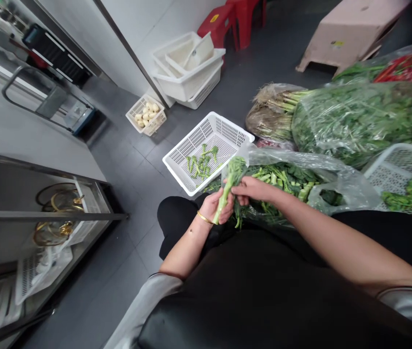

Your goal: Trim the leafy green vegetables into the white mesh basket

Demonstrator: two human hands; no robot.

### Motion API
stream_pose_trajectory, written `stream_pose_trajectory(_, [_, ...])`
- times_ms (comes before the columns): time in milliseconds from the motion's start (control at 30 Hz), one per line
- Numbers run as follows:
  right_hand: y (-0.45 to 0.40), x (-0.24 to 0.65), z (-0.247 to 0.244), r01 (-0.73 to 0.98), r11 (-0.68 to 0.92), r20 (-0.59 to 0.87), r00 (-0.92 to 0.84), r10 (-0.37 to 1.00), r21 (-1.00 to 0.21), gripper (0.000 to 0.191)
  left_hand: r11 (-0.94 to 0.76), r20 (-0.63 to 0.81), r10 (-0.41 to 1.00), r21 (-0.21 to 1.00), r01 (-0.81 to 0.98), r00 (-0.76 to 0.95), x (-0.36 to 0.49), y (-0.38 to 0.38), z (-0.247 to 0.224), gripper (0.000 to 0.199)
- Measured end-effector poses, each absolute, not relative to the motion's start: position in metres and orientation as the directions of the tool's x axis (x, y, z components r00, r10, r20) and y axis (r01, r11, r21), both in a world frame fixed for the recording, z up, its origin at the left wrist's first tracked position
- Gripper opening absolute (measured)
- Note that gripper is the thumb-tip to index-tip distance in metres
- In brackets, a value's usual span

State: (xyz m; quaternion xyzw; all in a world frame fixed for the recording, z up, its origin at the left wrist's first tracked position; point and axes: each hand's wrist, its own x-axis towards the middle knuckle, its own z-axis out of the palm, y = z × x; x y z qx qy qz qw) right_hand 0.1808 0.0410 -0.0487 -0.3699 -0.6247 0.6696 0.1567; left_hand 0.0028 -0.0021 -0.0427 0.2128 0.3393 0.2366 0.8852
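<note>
A black top (pixel 249 295) fills the foreground. Just beyond it, the left hand (pixel 213 206) and right hand (pixel 253 190) both close on a green stalk (pixel 227 186), which lies between them, slanting away from its cut lower end to a leafy top. Right of the hands sits a plastic bag (pixel 351 186) of greens (pixel 282 179). Ahead and left, a white basket (pixel 186 134) holds green pieces (pixel 201 162).
</note>
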Motion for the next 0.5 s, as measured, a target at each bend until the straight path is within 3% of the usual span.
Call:
stream_pose_trajectory(67, [0.044, 0.174, -0.046, 0.323, -0.137, -0.3, -0.535, 0.79, -0.936, 0.053, 0.756, -0.541, 0.611, 0.616, -0.222, 0.578, 0.011, -0.004, -0.049, 0.04])
stream_pose_trajectory(133, [0.042, 0.166, -0.049, 0.399, -0.158, -0.327, -0.401, 0.856, -0.903, 0.052, 0.631, -0.532, 0.766, 0.728, -0.268, 0.361, 0.022, -0.007, -0.054, 0.035])
stream_pose_trajectory(200, [0.037, 0.159, -0.055, 0.352, -0.203, -0.327, -0.342, 0.881, -0.914, 0.05, 0.527, -0.488, 0.85, 0.777, -0.345, 0.199, 0.03, -0.01, -0.054, 0.035])
stream_pose_trajectory(267, [0.03, 0.157, -0.06, 0.275, -0.165, -0.256, -0.339, 0.905, -0.947, 0.047, 0.557, -0.512, 0.829, 0.718, -0.417, 0.227, 0.034, -0.012, -0.051, 0.038])
stream_pose_trajectory(333, [0.023, 0.16, -0.064, 0.306, -0.008, -0.112, -0.323, 0.94, -0.952, 0.039, 0.641, -0.567, 0.765, 0.625, -0.445, 0.306, 0.032, -0.011, -0.046, 0.041])
stream_pose_trajectory(433, [0.011, 0.17, -0.072, 0.465, 0.272, 0.095, -0.37, 0.924, -0.842, 0.029, 0.678, -0.602, 0.729, 0.564, -0.472, 0.327, 0.024, -0.006, -0.041, 0.038])
stream_pose_trajectory(500, [0.004, 0.178, -0.08, 0.511, 0.379, 0.073, -0.52, 0.851, -0.772, 0.028, 0.671, -0.597, 0.731, 0.541, -0.507, 0.329, 0.015, -0.002, -0.037, 0.036])
